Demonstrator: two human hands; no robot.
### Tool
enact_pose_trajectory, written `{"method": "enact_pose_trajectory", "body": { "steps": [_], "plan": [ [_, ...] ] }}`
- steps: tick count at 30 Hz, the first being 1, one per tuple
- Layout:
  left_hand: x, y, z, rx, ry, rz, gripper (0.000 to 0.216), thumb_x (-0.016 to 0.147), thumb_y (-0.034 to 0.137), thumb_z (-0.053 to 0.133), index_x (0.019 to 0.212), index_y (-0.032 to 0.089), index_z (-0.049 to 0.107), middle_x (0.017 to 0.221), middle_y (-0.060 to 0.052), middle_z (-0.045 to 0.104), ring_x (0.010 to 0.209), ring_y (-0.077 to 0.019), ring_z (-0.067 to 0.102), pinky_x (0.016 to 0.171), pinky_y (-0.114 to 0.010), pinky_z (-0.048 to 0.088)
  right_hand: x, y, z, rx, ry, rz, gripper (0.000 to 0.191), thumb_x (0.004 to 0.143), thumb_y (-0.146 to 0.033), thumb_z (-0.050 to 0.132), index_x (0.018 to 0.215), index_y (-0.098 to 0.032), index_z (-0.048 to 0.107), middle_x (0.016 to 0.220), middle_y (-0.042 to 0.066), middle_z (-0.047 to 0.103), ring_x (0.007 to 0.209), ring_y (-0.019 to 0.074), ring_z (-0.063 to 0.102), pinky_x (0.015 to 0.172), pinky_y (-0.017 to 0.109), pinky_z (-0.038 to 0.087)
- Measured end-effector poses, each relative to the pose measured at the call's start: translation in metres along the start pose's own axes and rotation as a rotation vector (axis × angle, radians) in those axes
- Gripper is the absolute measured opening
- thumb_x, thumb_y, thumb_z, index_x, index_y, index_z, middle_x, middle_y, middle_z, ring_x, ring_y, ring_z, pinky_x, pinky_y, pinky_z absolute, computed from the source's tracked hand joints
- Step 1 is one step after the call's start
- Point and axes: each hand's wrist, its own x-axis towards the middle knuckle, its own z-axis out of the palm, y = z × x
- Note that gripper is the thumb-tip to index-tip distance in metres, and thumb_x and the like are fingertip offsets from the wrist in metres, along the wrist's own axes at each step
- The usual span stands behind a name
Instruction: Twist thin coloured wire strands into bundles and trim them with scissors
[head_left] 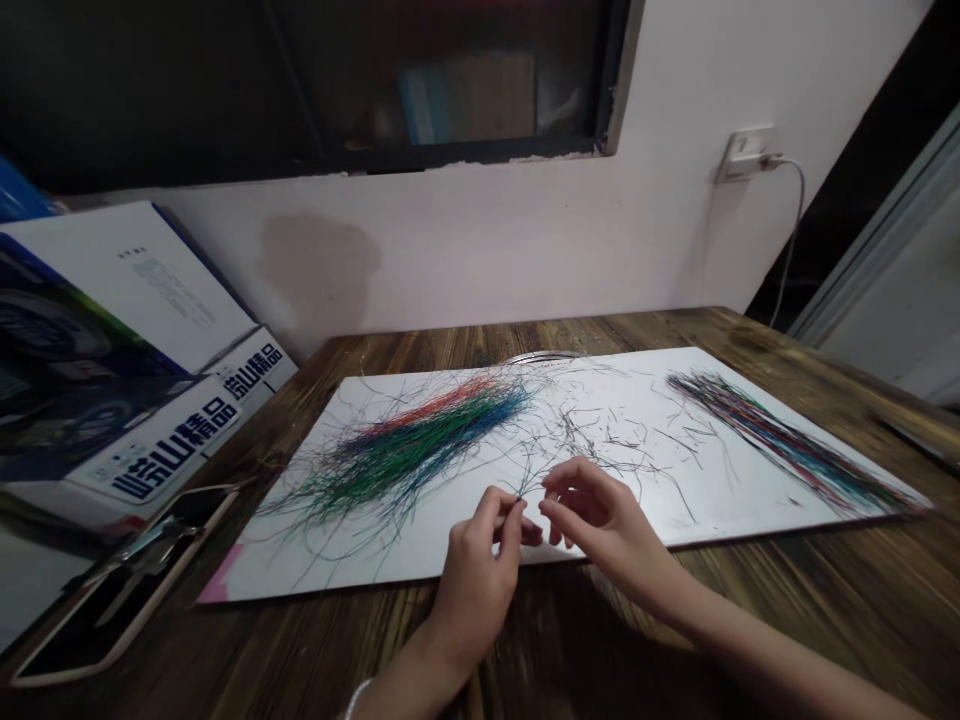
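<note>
Take the white rectangular board as the clock, twelve being the edge nearest the wall. At about seven o'clock the left hand pinches a small bunch of thin, dark, wire-like strands between thumb and forefinger, with their free ends fanning up over the board. The right hand is at about five o'clock, its fingers curled and a narrow gap between thumb and forefinger, just beside the strands; no strand can be made out in that gap.

The long loose heap of green, blue and red strands lies toward ten o'clock, the straighter mixed-colour bundle toward three, and dark short scattered pieces toward one.

Handling this well seems to call for a light pinch near where the strands meet, so that they neither slip nor kink. The right fingertips would do best to take one free end at a time (such fine strands probably spring and cross easily), drawing it along its own line. Working over bare white board, clear of the heap, should make each strand easier to see and less likely to snag.
</note>
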Motion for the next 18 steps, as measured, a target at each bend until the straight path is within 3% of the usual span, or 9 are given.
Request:
{"method": "enact_pose_trajectory", "body": {
  "steps": [6,9,13,18],
  "plan": [
    [-0.005,-0.007,0.001,0.26,-0.043,0.136,0.012,0.092,0.022,0.037,0.083,0.022,0.046,0.064,0.0,0.063,0.055,-0.0167,0.062,0.051,-0.024,0.04,0.004,0.006,0.003,0.24,-0.081,0.15,0.041,0.069,-0.029,0.077,0.102,-0.021,0.053,0.075,-0.004,0.058,0.059,0.0087,0.056,0.053,0.021,0.045],
    [-0.006,-0.01,0.0,0.357,-0.104,0.214,0.011,0.09,0.016,0.036,0.089,0.022,0.046,0.078,-0.005,0.069,0.066,-0.0195,0.067,0.054,-0.025,0.042,0.003,0.006,0.006,0.225,-0.129,0.208,0.035,0.063,-0.03,0.08,0.09,-0.017,0.062,0.071,-0.002,0.059,0.063,0.0103,0.056,0.059,0.023,0.047],
    [-0.004,-0.014,-0.001,0.572,-0.143,0.312,0.024,0.085,0.009,0.033,0.1,0.021,0.048,0.07,-0.004,0.069,0.06,-0.0222,0.067,0.05,-0.027,0.038,0.003,0.003,0.007,0.236,-0.086,0.256,0.027,0.065,-0.034,0.078,0.08,-0.015,0.066,0.074,0.001,0.064,0.072,0.0134,0.06,0.067,0.026,0.049],
    [-0.003,-0.018,0.0,0.621,-0.152,0.295,0.02,0.09,0.014,0.032,0.098,0.02,0.048,0.07,-0.005,0.069,0.058,-0.0227,0.066,0.049,-0.028,0.035,0.005,0.0,0.006,0.231,0.0,0.227,0.022,0.068,-0.034,0.076,0.074,-0.015,0.068,0.064,0.0,0.063,0.06,0.0104,0.057,0.059,0.024,0.047]
  ]
}}
